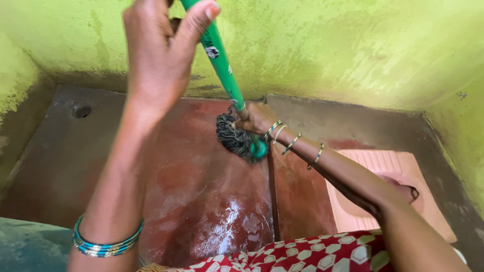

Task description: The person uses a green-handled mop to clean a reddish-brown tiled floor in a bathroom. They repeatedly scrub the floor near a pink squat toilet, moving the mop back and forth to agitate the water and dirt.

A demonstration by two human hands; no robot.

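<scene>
My left hand [159, 55] is raised near the top of the view and grips the upper part of a green mop handle [222, 65]. My right hand [258, 118] reaches far down and holds the handle's lower end, just above the dark string mop head [234, 137]. The mop head rests on the wet red floor [201, 201]. Both wrists carry bangles.
Stained green walls [327, 45] close in the back and sides. A drain hole [81, 111] sits at the far left of the floor. A pinkish squat toilet pan [388, 171] lies at the right, past a dark floor ridge [274, 196]. Red patterned cloth [312, 254] shows at the bottom.
</scene>
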